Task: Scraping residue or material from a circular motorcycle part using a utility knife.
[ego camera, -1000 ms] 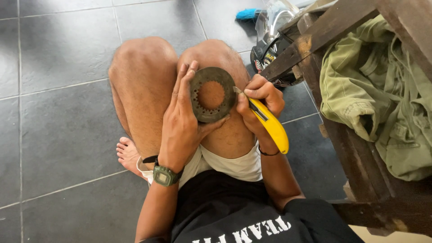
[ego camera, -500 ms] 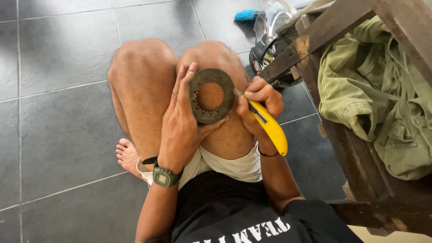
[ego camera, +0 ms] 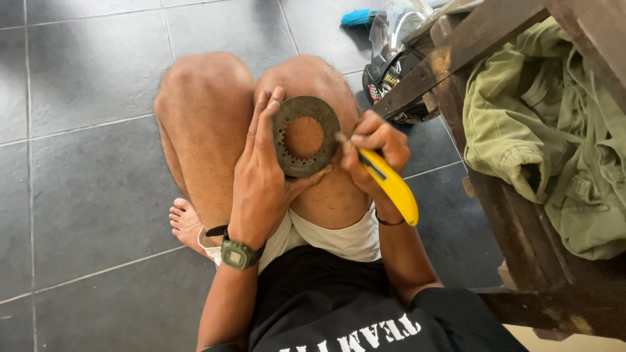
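Note:
My left hand [ego camera: 264, 175] holds a dark, round metal ring plate [ego camera: 305, 135] with small teeth on its inner edge, propped against my right knee. My right hand [ego camera: 373, 153] grips a yellow utility knife [ego camera: 390, 184], and its blade tip touches the ring's right edge. I am squatting, and both knees fill the middle of the view. A green watch [ego camera: 236, 253] sits on my left wrist.
Grey floor tiles [ego camera: 85, 130] spread to the left. A dark wooden bench [ego camera: 515, 215] stands at the right with an olive-green garment [ego camera: 554, 130] on it. A helmet [ego camera: 391, 72] lies on the floor behind my knees, next to a blue brush [ego camera: 357, 17].
The ring and both hands have stayed almost still against the knee. The knife tip remains on the ring's right edge.

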